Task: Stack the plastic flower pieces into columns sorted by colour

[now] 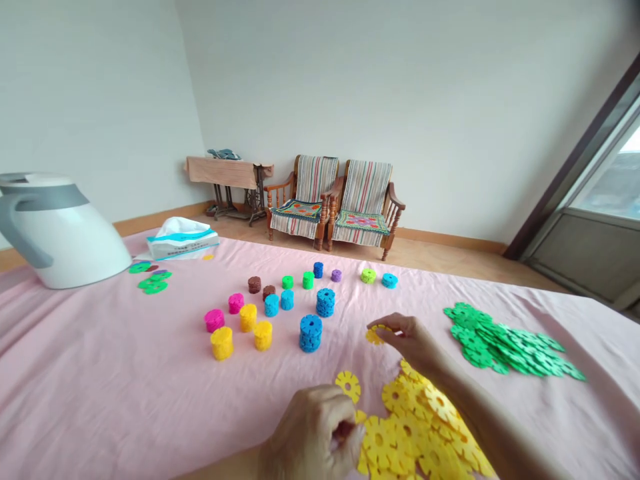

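My right hand (411, 340) reaches out over the pink tablecloth (100, 387) and pinches a yellow flower-shaped disc (374, 334) in its fingertips. My left hand (315, 437) is closed near the front edge, fingers curled beside the pile of yellow discs (420, 433); what it grips is hidden. A single yellow disc (348, 385) lies flat just above the left hand. Stacks of discs stand ahead: a blue stack (311, 333), another blue one (325, 302), yellow stacks (221, 343), pink stacks (215, 320).
A pile of green discs (505, 347) lies at the right. Small stacks in brown, green, purple and cyan line the far side. A white kettle (55, 230), a tissue pack (183, 241) and loose green discs (153, 280) sit at the left. Two wooden armchairs (333, 207) stand by the wall.
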